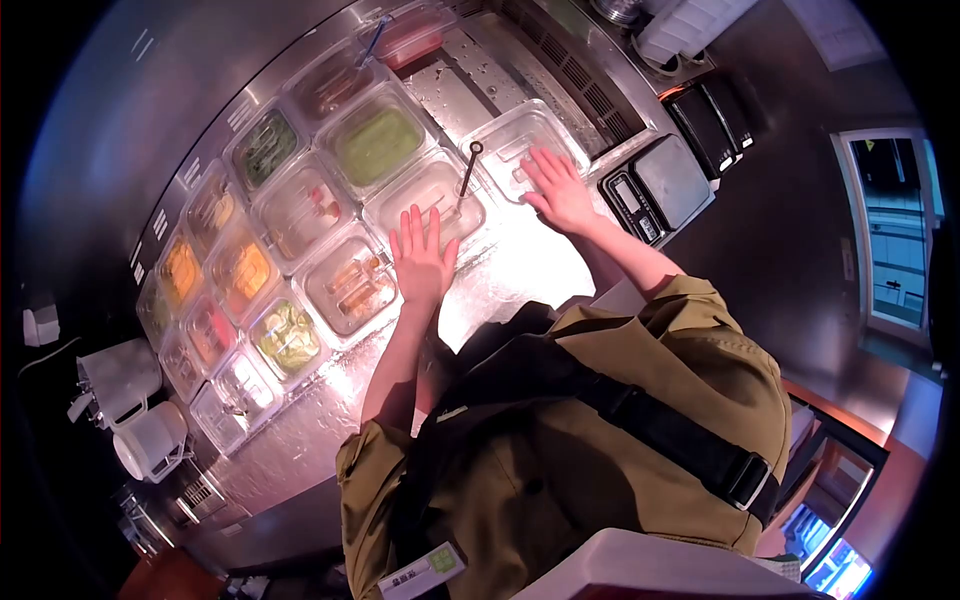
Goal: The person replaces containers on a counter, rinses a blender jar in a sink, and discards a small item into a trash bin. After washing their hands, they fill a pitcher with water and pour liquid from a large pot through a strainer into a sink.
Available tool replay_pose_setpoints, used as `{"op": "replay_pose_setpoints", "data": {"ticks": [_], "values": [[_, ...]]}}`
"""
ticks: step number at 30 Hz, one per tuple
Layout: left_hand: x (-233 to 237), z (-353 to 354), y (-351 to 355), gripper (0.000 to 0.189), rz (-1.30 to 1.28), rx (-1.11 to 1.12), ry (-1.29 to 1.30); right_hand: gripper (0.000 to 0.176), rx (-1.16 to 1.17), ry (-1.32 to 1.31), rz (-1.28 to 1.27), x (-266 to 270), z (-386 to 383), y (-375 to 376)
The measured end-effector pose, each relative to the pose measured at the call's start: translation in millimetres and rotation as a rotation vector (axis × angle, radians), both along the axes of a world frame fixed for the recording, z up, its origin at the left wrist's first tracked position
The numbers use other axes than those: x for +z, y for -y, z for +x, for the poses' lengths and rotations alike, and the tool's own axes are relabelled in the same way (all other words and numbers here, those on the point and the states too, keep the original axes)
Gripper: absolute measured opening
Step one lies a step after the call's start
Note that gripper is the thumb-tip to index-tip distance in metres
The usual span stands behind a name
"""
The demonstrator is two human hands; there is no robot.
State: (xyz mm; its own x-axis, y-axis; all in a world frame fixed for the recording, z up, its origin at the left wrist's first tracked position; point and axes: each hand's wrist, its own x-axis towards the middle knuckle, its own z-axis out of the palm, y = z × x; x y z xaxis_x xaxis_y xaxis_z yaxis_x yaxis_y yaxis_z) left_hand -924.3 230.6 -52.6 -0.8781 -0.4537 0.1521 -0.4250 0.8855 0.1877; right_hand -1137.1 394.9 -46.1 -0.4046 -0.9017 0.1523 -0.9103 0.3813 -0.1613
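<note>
My left hand [425,262] is spread, palm down, at the near edge of a lidded clear container [400,205], holding nothing. A dark spoon-like handle [469,172] stands up from that container's right side. Farther right, my right hand [560,192] lies with fingers apart on the lid of another clear container [505,130], also without anything in it. Just left of my left hand is a container of brownish pieces [350,290]. Beyond my hands sits a container with green contents [380,147].
More lidded containers, with orange slices [243,272] and leafy greens [288,340], line the counter [345,385] to the left. A scale [655,190] sits on the right. White jugs [150,440] are at the far left. Behind is a wet metal tray area [470,85].
</note>
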Motion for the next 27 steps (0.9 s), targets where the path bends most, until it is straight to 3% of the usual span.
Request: {"op": "replay_pose_setpoints", "data": {"ticks": [9, 13, 14, 18, 19, 20, 21, 22, 23, 24, 25, 26, 27], "values": [[-5, 9, -5, 0.056, 0.047, 0.019, 0.033, 0.049, 0.014, 0.113, -0.15, 2, 2, 3], [7, 26, -1, 0.05, 0.223, 0.027, -0.212, 0.043, -0.024, 0.124, -0.515, 25, 27, 22], [21, 37, -2, 0.047, 0.271, 0.04, -0.284, 0.04, 0.069, 0.121, -0.61, 31, 38, 34], [33, 127, -11, 0.033, 0.394, 0.228, -0.578, 0.036, 0.334, 0.177, -0.516, 43, 92, 115], [31, 163, -13, 0.028, 0.395, 0.376, -0.621, 0.035, 0.356, 0.137, -0.487, 42, 102, 141], [38, 199, -17, 0.027, 0.291, 0.448, -0.758, 0.036, 0.343, 0.078, -0.469, 34, 103, 163], [33, 250, -14, 0.026, 0.096, 0.524, -0.716, 0.037, 0.339, 0.018, -0.457, 21, 101, 186], [47, 294, -26, 0.025, 0.155, 0.831, -0.728, 0.039, 0.35, -0.032, -0.456, 15, 105, 208], [49, 347, -40, 0.025, 0.147, 1.071, -0.756, 0.039, 0.205, 0.088, -0.109, 20, 111, 217], [29, 417, -58, 0.025, -0.085, 1.23, -0.693, 0.041, 0.313, 0.044, 0.113, -8, 98, 230], [27, 472, -92, 0.026, -0.009, 1.535, -0.818, 0.037, 0.186, 0.026, 0.186, -19, 103, 236], [-8, 542, -139, 0.028, -0.009, 1.841, -0.934, 0.035, 0.073, 0.018, 0.128, 3, 121, 231], [-39, 601, -203, 0.031, 0.035, 2.194, -0.911, 0.039, 0.188, -0.149, -0.029, -16, 106, 229]]}}
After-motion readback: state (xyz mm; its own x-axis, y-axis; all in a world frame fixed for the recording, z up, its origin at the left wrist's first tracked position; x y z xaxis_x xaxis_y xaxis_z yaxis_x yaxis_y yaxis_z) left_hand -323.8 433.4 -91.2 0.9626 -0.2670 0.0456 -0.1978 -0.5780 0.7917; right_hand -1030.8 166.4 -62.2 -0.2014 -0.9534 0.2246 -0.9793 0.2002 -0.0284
